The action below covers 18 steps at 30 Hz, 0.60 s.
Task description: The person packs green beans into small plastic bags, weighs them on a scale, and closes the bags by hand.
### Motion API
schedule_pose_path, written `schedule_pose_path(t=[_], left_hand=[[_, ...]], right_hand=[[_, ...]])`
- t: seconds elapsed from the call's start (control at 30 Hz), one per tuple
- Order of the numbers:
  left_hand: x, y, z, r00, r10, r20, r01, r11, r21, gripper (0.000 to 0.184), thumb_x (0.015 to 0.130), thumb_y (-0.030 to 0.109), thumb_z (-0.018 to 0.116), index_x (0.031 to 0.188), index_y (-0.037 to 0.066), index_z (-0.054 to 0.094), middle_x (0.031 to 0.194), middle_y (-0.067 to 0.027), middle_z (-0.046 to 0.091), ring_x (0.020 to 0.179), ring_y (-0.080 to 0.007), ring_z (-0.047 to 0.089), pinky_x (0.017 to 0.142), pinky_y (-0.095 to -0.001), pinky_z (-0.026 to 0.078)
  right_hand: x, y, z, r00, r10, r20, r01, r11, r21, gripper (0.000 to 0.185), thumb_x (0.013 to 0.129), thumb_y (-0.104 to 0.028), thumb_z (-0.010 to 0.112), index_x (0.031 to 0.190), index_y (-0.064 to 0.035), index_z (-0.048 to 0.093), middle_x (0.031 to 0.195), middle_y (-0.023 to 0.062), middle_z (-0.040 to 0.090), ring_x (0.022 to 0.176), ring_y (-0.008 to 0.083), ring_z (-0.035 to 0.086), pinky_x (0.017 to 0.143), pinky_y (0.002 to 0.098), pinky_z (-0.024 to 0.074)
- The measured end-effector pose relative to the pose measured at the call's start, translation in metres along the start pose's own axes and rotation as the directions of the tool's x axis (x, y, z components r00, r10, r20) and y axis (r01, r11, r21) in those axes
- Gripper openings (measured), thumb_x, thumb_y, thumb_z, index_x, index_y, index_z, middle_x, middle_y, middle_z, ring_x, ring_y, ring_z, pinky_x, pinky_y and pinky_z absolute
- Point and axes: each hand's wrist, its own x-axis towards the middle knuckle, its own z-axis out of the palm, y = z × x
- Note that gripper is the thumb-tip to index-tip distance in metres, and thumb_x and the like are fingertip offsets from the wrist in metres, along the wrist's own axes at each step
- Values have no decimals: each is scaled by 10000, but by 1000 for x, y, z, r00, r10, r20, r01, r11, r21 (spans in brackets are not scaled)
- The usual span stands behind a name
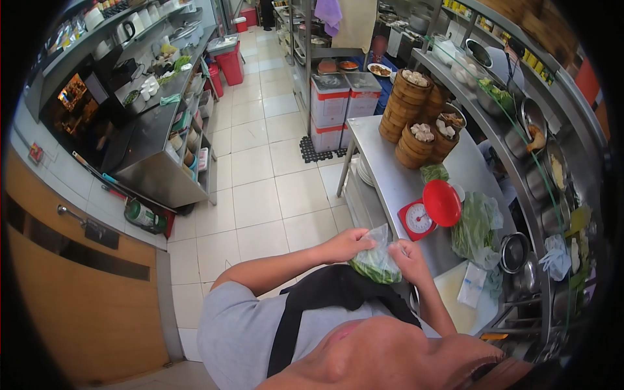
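A clear plastic bag (pixel 377 260) with chopped green vegetables in its bottom hangs between my hands, in front of the black apron. My left hand (pixel 351 245) is closed on the bag's upper left edge. Opposite it, my right hand (pixel 409 258) pinches the upper right edge. Just beyond stands a red kitchen scale (pixel 416 220) with a round white dial and a red pan (pixel 442 202). To the right of the scale lies a larger plastic bag of leafy greens (pixel 476 227). A small green bundle (pixel 434 172) rests behind the scale.
Stacked bamboo steamers (pixel 398 110) hold pale dumplings at the far end of the steel table (pixel 383 162). A white cutting board (pixel 452 286) lies near me, with a white packet (pixel 471 285) on it. Shelving with metal bowls (pixel 513 140) curves along the right; a counter (pixel 146 140) stands left.
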Motion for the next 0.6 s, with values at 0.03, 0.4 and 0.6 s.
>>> schedule_pose_path(t=[0.03,0.4,0.6], left_hand=[[-3,5,3,1000,-1,0,1,1000,0,286,1050,271,625,1172,14,651,1042,-12,677,967,-71,611,860,-275,512],[1,-15,6,944,119,-307,-39,966,255,310,1033,246,625,832,13,665,733,15,630,677,-46,538,618,-274,464],[5,-11,14,891,280,-357,-129,911,392,370,1009,215,657,713,53,504,653,50,492,641,-55,440,560,-301,407]], right_hand=[[-1,1,1,1000,1,0,-1,1000,0,302,1035,-236,616,819,-26,618,741,-60,561,721,39,496,618,274,428],[8,34,6,990,59,-128,-37,985,168,256,1011,-179,628,794,-50,589,746,-44,566,697,37,496,604,256,418],[22,53,6,966,232,-112,-159,880,447,194,993,-125,641,812,-80,589,766,-43,593,676,41,527,608,229,425]])
